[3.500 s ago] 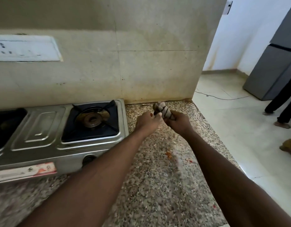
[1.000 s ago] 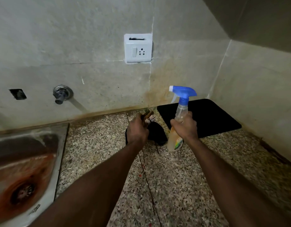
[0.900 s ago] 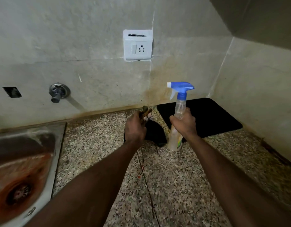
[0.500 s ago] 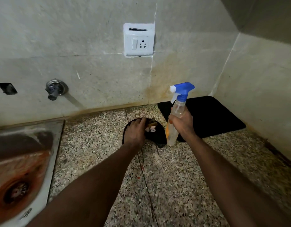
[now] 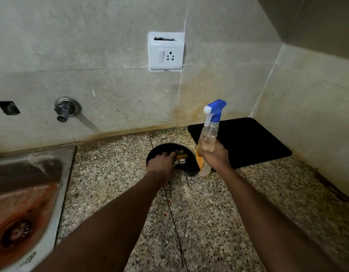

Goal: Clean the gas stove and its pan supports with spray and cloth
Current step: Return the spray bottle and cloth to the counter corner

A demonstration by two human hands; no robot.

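On the speckled granite counter [image 5: 209, 222], the left hand [image 5: 160, 165] curls down into a round black bowl [image 5: 186, 163], fingers closed on a crumpled brownish cloth [image 5: 180, 155]. Just right, the right hand [image 5: 214, 157] is wrapped around a clear blue-topped plastic spray bottle [image 5: 209, 134], tilted left. Farther right lies a black rectangular mat [image 5: 248, 140].

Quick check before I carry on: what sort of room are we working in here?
Most likely a home kitchen: a speckled stone counter with a steel sink set into it, a wall tap above, and a switch socket on the tiled wall.
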